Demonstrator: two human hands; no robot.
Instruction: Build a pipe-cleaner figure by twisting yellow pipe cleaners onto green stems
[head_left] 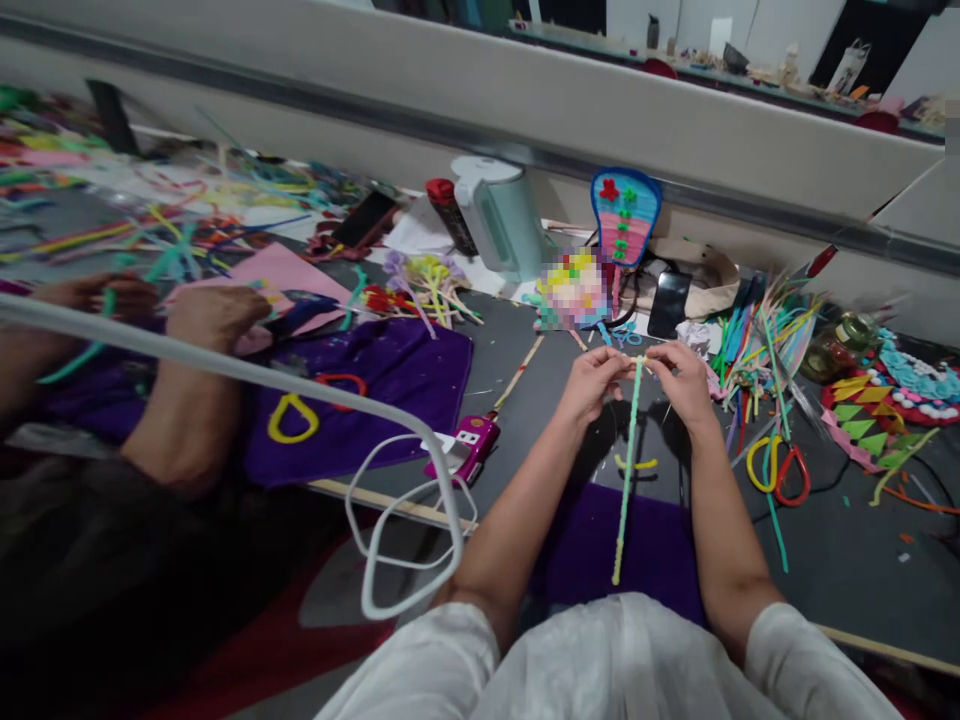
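Note:
My left hand (598,384) and my right hand (681,380) meet over the dark table, fingers pinched at the top end of a pale green pipe cleaner (630,455). It hangs down toward me, looks twisted, and turns yellowish at its lower end. Fingertips hide part of the top end, where a small pale yellow bit shows. Below my hands lies a short yellow pipe cleaner piece (637,464). A purple cloth (592,535) is spread nearest my body.
Scissors (772,470) with yellow and red handles lie right, near bundled pipe cleaners (772,345). Behind stand a pale green kettle (502,220) and a blue-pink fan-shaped craft (626,220). A magenta power strip (469,447) and white cable (442,520) lie left, beside a co-worker's hands (217,310).

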